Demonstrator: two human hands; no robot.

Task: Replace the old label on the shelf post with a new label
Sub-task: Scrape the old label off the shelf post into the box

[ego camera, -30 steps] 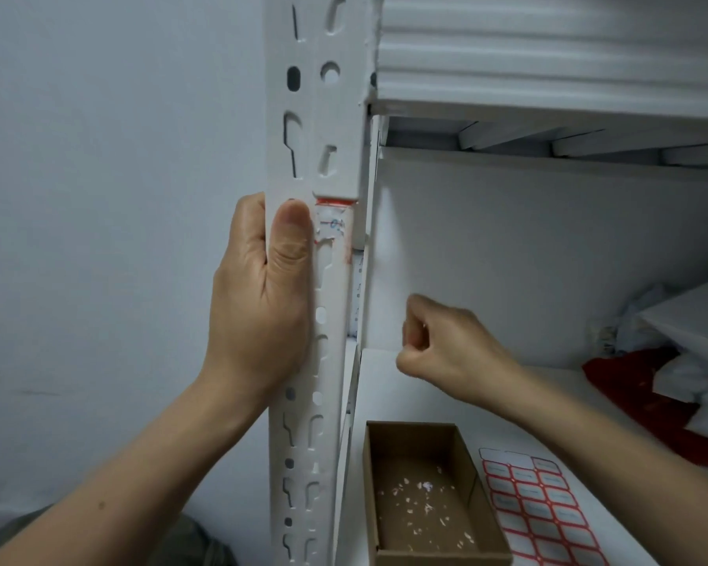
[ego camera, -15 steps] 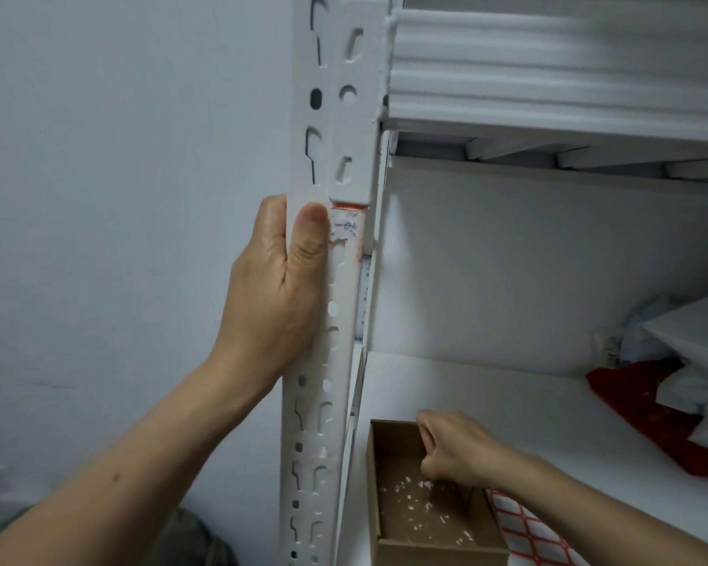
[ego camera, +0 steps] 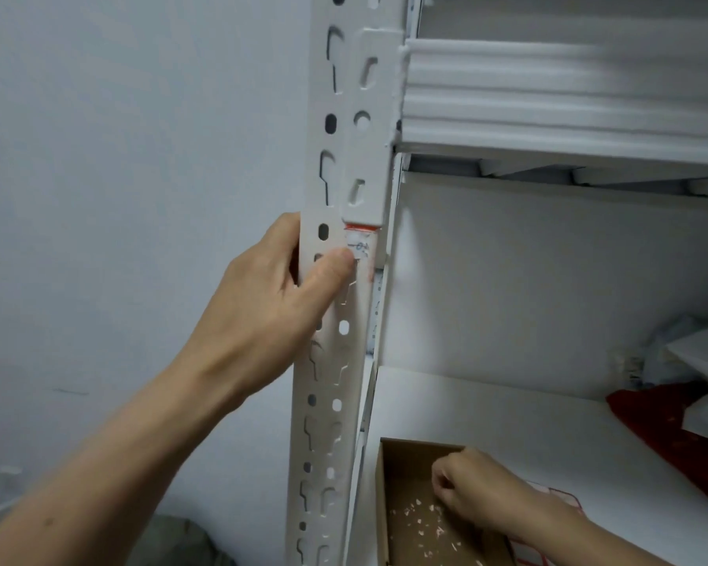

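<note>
A white perforated shelf post (ego camera: 336,361) stands upright in the middle of the head view. On it, just under a bracket, is the torn remnant of the old label (ego camera: 359,247), white with red edges and blue writing. My left hand (ego camera: 274,308) grips the post, its thumb pressing just below the label's left part. My right hand (ego camera: 466,488) is low over an open cardboard box (ego camera: 401,520), fingers curled together; whether they pinch a scrap is not visible. A sheet of red-bordered new labels (ego camera: 565,498) lies on the shelf, mostly hidden by my right forearm.
White paper scraps (ego camera: 417,516) litter the box floor. The white lower shelf board (ego camera: 507,418) carries red cloth (ego camera: 671,435) and white packets (ego camera: 704,361) at the right. The upper shelf beam (ego camera: 548,96) runs overhead. A grey wall fills the left.
My right hand dropped from beside the post down into the box and stays there. My left hand kept hold of the post, its thumb sliding slightly lower below the label.
</note>
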